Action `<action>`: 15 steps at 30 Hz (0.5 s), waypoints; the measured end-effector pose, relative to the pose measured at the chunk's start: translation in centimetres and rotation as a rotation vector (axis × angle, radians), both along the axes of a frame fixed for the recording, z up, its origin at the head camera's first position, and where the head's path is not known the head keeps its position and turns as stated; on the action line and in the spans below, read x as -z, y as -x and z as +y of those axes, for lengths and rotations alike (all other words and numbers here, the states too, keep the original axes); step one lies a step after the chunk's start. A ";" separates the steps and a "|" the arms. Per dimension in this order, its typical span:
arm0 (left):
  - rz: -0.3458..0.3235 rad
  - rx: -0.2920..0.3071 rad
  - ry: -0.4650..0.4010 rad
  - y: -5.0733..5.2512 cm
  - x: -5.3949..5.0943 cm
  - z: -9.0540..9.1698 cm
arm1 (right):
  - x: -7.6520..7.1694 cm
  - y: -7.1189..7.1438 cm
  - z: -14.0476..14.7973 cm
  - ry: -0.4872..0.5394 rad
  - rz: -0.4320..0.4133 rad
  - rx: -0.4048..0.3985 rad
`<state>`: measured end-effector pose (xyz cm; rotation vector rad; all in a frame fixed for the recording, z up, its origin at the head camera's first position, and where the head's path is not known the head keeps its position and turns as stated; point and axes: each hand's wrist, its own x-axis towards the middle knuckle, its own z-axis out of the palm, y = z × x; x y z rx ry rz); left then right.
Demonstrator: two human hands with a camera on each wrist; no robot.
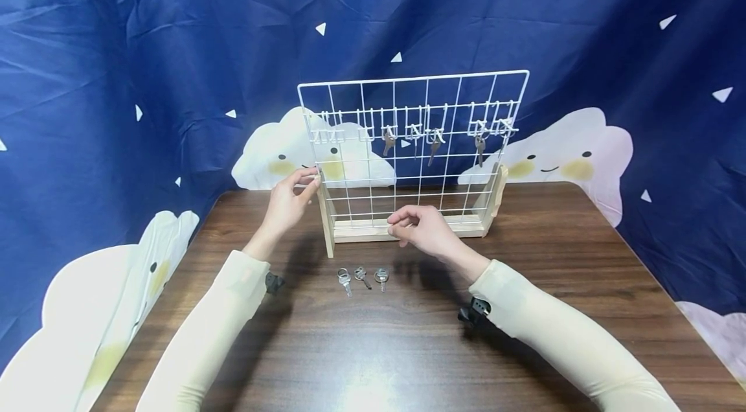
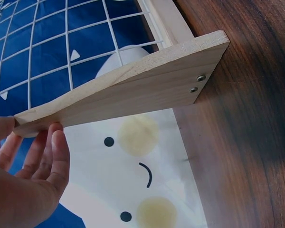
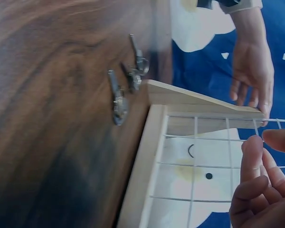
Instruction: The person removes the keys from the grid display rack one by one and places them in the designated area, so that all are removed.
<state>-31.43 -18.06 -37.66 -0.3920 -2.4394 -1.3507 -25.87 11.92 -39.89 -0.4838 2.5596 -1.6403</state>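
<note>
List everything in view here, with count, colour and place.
Backdrop: one, blue with pale clouds, behind
Table: one, brown, before the backdrop
Wooden stand: one, pale, on the table
Wire grid: one, white, in the stand
Screws: two visible, metallic, stand's left side
Hooks: several, white, upper grid
Hanging keys: at least four, metallic, on hooks
Loose keys: three, silvery, on table before stand
Sleeves: two, cream, lower left and right
Wrist devices: two, black, by the sleeves' ends
Left hand: one, bare, gripping stand's left side
Right hand: one, bare, before the grid
</note>
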 end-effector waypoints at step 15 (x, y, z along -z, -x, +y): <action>-0.021 -0.006 -0.005 -0.1 0.0 0.1 | -3.4 0.5 0.2 0.062 0.114 0.057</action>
